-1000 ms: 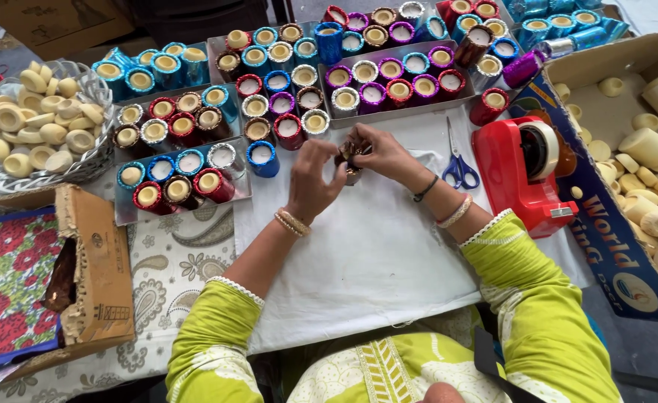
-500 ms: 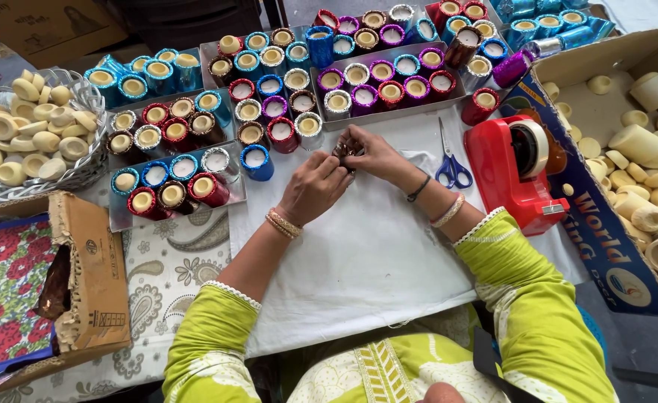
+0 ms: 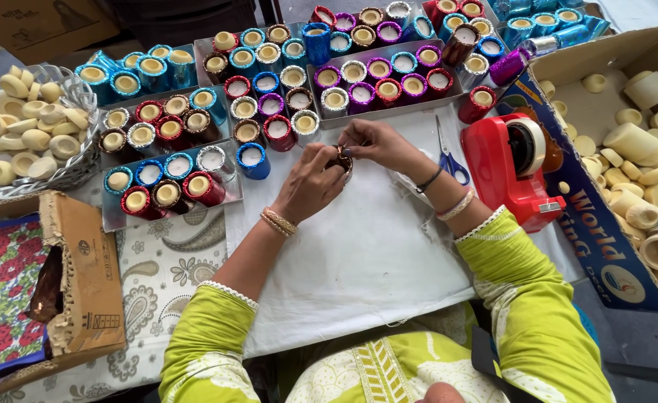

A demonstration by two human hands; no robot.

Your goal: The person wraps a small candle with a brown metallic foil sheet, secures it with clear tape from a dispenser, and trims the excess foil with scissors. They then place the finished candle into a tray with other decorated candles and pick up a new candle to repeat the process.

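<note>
1. Centre of frame, just above middle: left hand point(image 3: 310, 183) and right hand point(image 3: 377, 145) pinched together on one small brown foil-wrapped candle cup point(image 3: 342, 158), held just above the white cloth point(image 3: 359, 254) on the desk; both hands closed on it, fingertips meeting at its rim.
2. Immediately left of the hands: blue wrapped cup point(image 3: 253, 160) standing alone at the cloth's edge; likely to topple under a nudge from the left wrist and its bangles point(image 3: 278, 222).
3. Upper half of frame: metal trays point(image 3: 113, 216) crowded with red, blue, purple and brown wrapped cups, rims touching; probable chain tipping if a sleeve sweeps across.
4. Right of the hands: blue-handled scissors point(image 3: 448, 158) lying near the right forearm, blades pointing away toward the trays; possible snag on the wrist bands.
5. Further right: red tape dispenser point(image 3: 514, 168) against a cardboard box of bare wax cups point(image 3: 635, 149); toothed cutter near the right elbow's path.
6. Held cup mostly hidden by fingers; foil state not discernible. Judged risk: slipping grip, creased or torn foil from too hard a pinch.
7. Upper left: wire basket of bare wax cups point(image 3: 27, 127), well apart.
</note>
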